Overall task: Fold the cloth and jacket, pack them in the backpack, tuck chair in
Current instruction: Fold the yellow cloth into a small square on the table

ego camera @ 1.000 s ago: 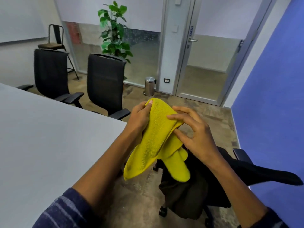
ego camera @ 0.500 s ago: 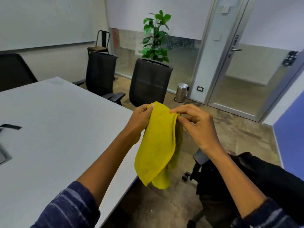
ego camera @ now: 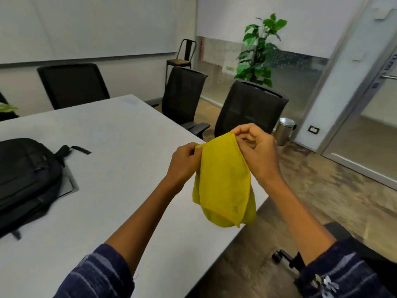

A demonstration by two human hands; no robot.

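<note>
Both hands hold the yellow cloth point(ego camera: 224, 179) up in the air just off the table point(ego camera: 120, 168) corner, w/ its doubled layers hanging. Left hand point(ego camera: 185, 162) pinches one top corner, right hand point(ego camera: 255, 151) pinches the other, fingers curled. Step looks like cloth-folding, early on. Next prob: fold again, then pack into backpack point(ego camera: 25, 177), lying on table's left side.

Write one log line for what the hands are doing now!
stage: folding | left hand: pinches yellow cloth | right hand: pinches cloth | backpack: on table
</note>
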